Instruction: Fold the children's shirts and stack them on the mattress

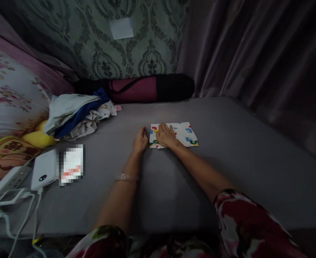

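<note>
A white cloth with a colourful print [183, 134] lies folded into a flat rectangle on the grey bed surface [228, 154]. My right hand [166, 136] rests flat on its left half, palm down with the fingers stretched out. Just off the cloth's left edge, my left hand [141, 140] stands on its side on the grey surface, fingers extended and pointing away from me. Nothing shows in either hand. The palm side of both hands is hidden.
A heap of clothes [74, 113] lies at the left beside a yellow plush [38, 138]. Nearer are a white power bank [44, 168], a power strip [10, 182] with cables, and a blurred-out item [72, 165]. A black and maroon long bag [136, 89] lines the back wall.
</note>
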Action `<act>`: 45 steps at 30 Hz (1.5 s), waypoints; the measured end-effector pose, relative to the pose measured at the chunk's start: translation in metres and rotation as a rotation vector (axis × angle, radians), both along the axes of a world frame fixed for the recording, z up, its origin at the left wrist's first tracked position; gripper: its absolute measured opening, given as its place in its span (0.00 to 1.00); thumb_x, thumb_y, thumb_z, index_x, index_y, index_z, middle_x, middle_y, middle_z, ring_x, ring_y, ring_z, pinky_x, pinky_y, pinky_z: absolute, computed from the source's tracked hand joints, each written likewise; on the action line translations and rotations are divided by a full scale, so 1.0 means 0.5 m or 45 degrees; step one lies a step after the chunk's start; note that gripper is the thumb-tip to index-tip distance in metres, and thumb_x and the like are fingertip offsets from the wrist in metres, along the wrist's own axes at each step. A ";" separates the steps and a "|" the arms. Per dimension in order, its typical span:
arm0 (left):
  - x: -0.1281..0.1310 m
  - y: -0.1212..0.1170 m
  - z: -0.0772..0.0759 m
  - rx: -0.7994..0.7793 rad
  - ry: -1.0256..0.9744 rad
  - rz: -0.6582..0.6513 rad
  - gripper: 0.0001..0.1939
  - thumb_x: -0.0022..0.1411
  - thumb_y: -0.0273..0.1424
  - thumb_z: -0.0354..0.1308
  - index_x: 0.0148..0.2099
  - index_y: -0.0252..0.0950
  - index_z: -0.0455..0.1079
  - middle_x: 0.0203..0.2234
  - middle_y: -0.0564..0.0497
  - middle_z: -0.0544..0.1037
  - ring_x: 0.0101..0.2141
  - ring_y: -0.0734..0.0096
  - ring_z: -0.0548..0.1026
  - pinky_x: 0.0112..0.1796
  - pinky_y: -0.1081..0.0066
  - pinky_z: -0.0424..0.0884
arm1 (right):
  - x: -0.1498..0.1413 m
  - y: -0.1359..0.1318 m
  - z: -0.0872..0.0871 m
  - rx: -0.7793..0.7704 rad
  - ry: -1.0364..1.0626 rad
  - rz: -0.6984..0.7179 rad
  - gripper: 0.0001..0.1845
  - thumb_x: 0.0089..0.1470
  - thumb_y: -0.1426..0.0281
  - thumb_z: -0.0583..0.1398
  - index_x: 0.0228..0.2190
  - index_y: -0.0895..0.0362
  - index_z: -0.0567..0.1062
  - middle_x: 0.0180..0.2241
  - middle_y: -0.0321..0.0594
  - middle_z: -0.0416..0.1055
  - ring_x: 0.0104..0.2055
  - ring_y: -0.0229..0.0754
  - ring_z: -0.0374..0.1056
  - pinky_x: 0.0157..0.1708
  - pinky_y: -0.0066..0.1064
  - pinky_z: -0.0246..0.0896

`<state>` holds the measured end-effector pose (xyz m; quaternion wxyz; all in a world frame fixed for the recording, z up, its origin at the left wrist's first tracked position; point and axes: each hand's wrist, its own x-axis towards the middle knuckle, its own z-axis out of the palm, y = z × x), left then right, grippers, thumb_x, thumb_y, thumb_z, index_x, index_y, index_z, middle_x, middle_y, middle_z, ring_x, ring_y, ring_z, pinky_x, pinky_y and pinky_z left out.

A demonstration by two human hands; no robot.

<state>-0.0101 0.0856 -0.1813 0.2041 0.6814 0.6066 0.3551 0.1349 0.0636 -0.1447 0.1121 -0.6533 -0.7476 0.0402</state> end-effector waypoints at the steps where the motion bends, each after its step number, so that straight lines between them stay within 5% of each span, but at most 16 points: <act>1: -0.001 0.001 -0.001 0.006 -0.005 -0.001 0.24 0.67 0.28 0.38 0.60 0.28 0.62 0.56 0.39 0.70 0.57 0.65 0.68 0.58 0.64 0.62 | -0.007 0.002 0.004 0.019 0.006 0.007 0.31 0.63 0.66 0.43 0.62 0.69 0.57 0.65 0.54 0.50 0.68 0.50 0.44 0.65 0.47 0.31; 14: -0.010 0.007 -0.009 0.053 0.000 -0.092 0.24 0.69 0.34 0.37 0.61 0.31 0.61 0.58 0.41 0.69 0.58 0.64 0.66 0.58 0.62 0.61 | -0.067 0.012 -0.014 -0.089 0.084 0.099 0.32 0.64 0.65 0.42 0.64 0.68 0.53 0.67 0.51 0.44 0.69 0.49 0.37 0.66 0.45 0.30; 21: 0.006 -0.024 0.022 0.154 0.244 -0.312 0.26 0.70 0.40 0.37 0.62 0.34 0.61 0.60 0.43 0.67 0.62 0.59 0.59 0.61 0.55 0.55 | 0.048 0.000 0.033 0.004 0.232 -0.026 0.31 0.66 0.64 0.41 0.64 0.67 0.53 0.68 0.51 0.44 0.69 0.48 0.38 0.66 0.44 0.32; 26: 0.018 -0.046 0.039 0.022 0.582 -0.435 0.27 0.71 0.43 0.35 0.66 0.41 0.56 0.65 0.50 0.58 0.66 0.57 0.49 0.63 0.48 0.44 | 0.149 -0.027 0.019 -0.024 0.049 -0.130 0.30 0.66 0.61 0.43 0.64 0.58 0.55 0.68 0.48 0.45 0.69 0.53 0.38 0.65 0.52 0.29; 31: 0.014 -0.034 0.027 -0.045 0.693 -0.483 0.27 0.70 0.43 0.36 0.67 0.44 0.54 0.67 0.51 0.54 0.66 0.57 0.50 0.63 0.49 0.43 | 0.163 -0.033 -0.014 -0.101 0.019 -0.127 0.30 0.66 0.59 0.41 0.65 0.56 0.53 0.67 0.46 0.47 0.69 0.52 0.37 0.64 0.51 0.29; 37: 0.012 -0.031 0.031 -0.083 0.669 -0.477 0.27 0.70 0.42 0.35 0.67 0.44 0.55 0.66 0.51 0.54 0.66 0.58 0.49 0.62 0.49 0.43 | 0.166 -0.024 -0.005 -0.174 0.159 -0.110 0.30 0.66 0.58 0.42 0.65 0.56 0.54 0.68 0.46 0.45 0.70 0.52 0.35 0.64 0.53 0.26; 41: 0.014 -0.022 0.039 -0.156 0.543 -0.476 0.26 0.70 0.40 0.37 0.65 0.44 0.59 0.65 0.50 0.57 0.66 0.59 0.51 0.62 0.49 0.43 | 0.215 -0.004 0.021 -0.206 0.542 -0.191 0.26 0.66 0.62 0.44 0.61 0.54 0.62 0.63 0.42 0.58 0.65 0.43 0.51 0.63 0.41 0.45; 45: 0.021 0.002 0.051 -0.182 0.358 -0.409 0.22 0.65 0.34 0.45 0.57 0.35 0.68 0.59 0.44 0.69 0.58 0.62 0.66 0.57 0.62 0.59 | 0.296 -0.001 0.037 -0.170 0.713 -0.549 0.24 0.66 0.66 0.43 0.50 0.58 0.73 0.44 0.46 0.77 0.46 0.41 0.72 0.43 0.31 0.66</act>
